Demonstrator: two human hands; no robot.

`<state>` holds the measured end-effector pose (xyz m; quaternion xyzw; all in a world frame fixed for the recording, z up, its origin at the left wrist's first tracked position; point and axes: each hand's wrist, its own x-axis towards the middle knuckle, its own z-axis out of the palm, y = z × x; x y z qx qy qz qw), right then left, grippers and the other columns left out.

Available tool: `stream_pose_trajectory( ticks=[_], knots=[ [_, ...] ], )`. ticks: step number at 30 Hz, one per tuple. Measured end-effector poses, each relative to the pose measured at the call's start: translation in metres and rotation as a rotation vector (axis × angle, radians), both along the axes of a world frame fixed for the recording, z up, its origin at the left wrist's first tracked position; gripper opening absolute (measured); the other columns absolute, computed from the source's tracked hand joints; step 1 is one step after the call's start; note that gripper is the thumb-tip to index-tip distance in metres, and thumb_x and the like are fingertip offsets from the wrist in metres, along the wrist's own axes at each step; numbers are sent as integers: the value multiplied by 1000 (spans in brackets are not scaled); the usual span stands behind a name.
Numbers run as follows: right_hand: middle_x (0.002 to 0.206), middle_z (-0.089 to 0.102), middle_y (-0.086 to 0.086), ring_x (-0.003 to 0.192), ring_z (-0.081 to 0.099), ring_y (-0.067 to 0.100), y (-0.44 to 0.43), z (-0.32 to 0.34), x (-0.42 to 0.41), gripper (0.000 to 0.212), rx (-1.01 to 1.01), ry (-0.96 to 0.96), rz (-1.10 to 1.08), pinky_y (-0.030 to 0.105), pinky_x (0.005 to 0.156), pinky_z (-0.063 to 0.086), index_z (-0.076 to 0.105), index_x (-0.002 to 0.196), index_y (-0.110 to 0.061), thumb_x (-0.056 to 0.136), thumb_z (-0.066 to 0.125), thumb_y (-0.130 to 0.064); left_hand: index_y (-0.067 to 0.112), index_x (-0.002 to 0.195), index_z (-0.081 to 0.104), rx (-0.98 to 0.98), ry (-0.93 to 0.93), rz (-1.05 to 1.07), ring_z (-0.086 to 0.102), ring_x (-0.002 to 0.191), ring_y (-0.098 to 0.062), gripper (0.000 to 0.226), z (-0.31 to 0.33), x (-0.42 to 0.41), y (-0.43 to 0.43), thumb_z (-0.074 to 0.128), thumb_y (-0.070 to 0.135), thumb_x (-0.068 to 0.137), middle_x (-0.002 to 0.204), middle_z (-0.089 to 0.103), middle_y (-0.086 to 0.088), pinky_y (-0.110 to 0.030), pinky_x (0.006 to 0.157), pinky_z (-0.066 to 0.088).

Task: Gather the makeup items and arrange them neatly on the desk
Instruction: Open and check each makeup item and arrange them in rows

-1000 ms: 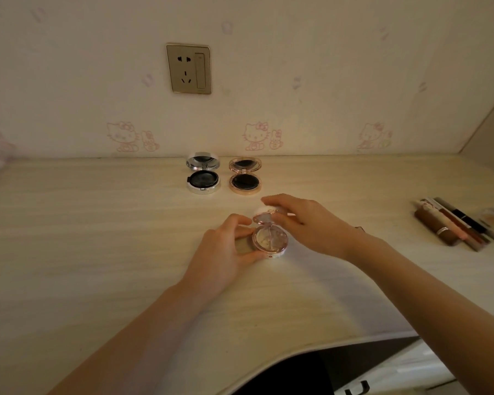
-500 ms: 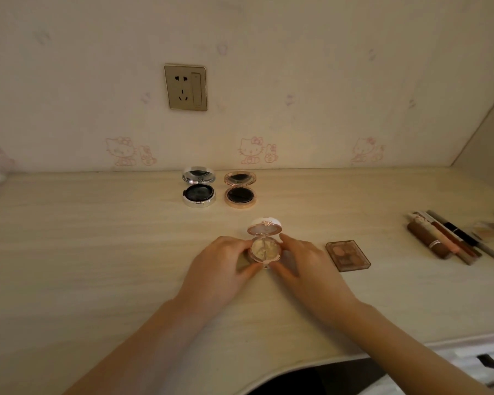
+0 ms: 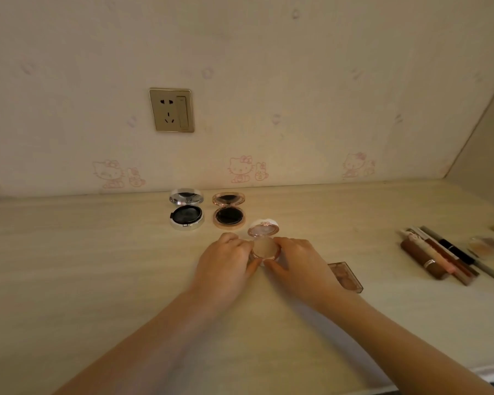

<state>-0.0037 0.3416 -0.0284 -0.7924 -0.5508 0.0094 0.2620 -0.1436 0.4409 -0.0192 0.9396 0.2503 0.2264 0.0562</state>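
Two bare forearms reach in from the near edge over the pale wood-grain desk [image 3: 97, 280], whose surface is smooth and matt with fine streaks. The left hand [image 3: 226, 266] and the right hand [image 3: 300, 266] meet at the middle of the desk. Each has fingers and thumb curled against one side of the small round pink compact [image 3: 264, 248], pinching its base between them. The compact sits open on the desk: the base holds a flat, pale beige pan, and the hinged lid [image 3: 263, 230] stands up behind it, glossy inside, with a white scalloped back.

Just right of the right wrist lies a flat square brown eyeshadow palette [image 3: 347, 276] with a clear top; the pans inside are blurred. Further right, well apart, a row of slim tubes and sticks [image 3: 439, 258] in brown, peach and black lies side by side at an angle.

Beyond the hands, near the wall, two more round compacts stand open next to each other. The silver-rimmed compact [image 3: 186, 215] and the rose-gold compact [image 3: 228, 215] each hold a black disc in the base and a mirror in the raised lid.

Behind them, cream wallpaper with faint pink cartoon cats [image 3: 241, 169] carries a rectangular gold-toned wall socket [image 3: 171, 110].
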Motion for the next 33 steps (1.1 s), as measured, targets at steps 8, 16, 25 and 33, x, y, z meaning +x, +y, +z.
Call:
stream_pose_trajectory(
  ticks=[8,16,25,33],
  knots=[
    [99,63,3,99,53,27,30,13,30,25,-84,83,-91,35,73,42,58,99,-18,86,54,-39,13,79,72,149,-7,29,61,98,-21,19,-2,43,28,68,31,84,78,71,3,-31,68,48],
    [108,62,6,106,52,29,55,16,50,32,-123,29,-161,37,80,45,56,106,-13,89,55,-40,11,89,71,164,32,41,57,99,-22,23,1,69,45,56,29,92,86,71,0,-33,68,44],
    [104,62,4,102,53,28,66,12,64,29,-87,93,-156,36,78,44,57,104,-17,86,56,-41,11,104,66,104,61,50,48,116,-21,28,0,81,53,44,28,99,103,68,-3,-33,82,45],
    [108,61,7,104,53,29,65,13,64,34,-76,84,-150,37,82,44,57,110,-15,89,57,-40,7,101,68,70,2,50,51,114,-24,30,-3,81,50,48,30,97,99,69,-6,-37,84,47]
  ],
)
